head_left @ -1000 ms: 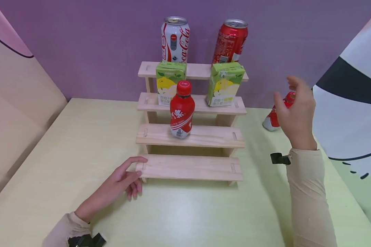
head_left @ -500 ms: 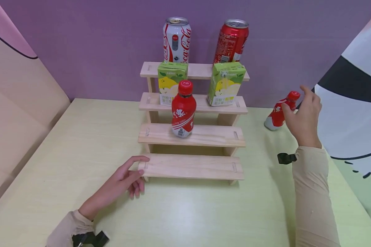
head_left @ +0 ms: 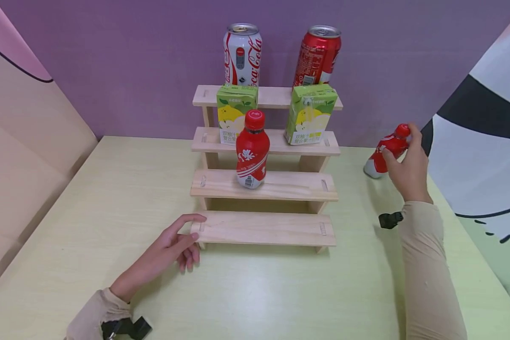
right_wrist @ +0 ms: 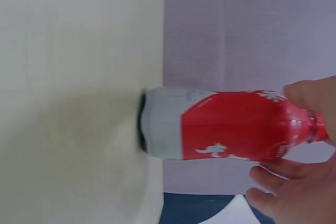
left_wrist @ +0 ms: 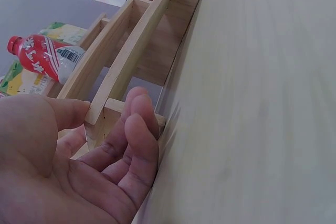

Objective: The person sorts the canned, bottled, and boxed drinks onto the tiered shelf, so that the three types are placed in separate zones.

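At the right, my right hand has its thumb and fingers around the upper part of a red-and-white plastic bottle. In the right wrist view that bottle stands with its base at the table surface, perhaps just off it. My left hand grips the left end of the lowest step of a wooden stepped rack, thumb at the front edge and index finger on top. In the left wrist view, the other fingers of this hand curl loosely beside the step. A matching red bottle stands on the second step up.
Two green juice cartons, one left and one right, stand on the third step. A white cola can and a red can stand on top. A purple wall rises behind the table.
My right hand first drew right, off the bottle's line, then came in leftward and closed around its upper part. My left hand has stayed on the rack.
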The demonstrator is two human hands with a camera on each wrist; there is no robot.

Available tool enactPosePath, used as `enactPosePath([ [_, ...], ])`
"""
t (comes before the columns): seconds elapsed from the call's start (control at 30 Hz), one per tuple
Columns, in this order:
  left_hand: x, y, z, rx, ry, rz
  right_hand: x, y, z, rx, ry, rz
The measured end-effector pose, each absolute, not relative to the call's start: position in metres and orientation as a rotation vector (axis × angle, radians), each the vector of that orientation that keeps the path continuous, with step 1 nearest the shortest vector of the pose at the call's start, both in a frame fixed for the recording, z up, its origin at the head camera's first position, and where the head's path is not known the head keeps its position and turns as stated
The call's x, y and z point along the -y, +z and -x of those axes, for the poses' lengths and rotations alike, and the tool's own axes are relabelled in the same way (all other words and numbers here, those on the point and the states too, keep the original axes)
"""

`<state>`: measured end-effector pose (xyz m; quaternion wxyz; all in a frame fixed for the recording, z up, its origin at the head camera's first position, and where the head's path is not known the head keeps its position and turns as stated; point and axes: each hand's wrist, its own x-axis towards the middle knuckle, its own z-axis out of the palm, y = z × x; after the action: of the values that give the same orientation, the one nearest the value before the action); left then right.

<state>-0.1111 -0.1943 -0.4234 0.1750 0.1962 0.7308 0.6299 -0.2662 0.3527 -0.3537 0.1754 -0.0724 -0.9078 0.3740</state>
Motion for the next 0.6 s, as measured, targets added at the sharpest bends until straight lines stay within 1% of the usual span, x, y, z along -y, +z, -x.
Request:
enactPosePath([
  [0.27, 0.1946, -0.4236, 0.1113, -2.072, 1.782, -0.55, -0.3529, -0.3631, 0.2716, 2.462, 1.11, 0.218],
  [0.6, 0.1936, -0.4224, 0.1105, -2.067, 1.786, -0.538, -0.3469, -0.3612, 0.268, 2.445, 1.096, 0.238],
])
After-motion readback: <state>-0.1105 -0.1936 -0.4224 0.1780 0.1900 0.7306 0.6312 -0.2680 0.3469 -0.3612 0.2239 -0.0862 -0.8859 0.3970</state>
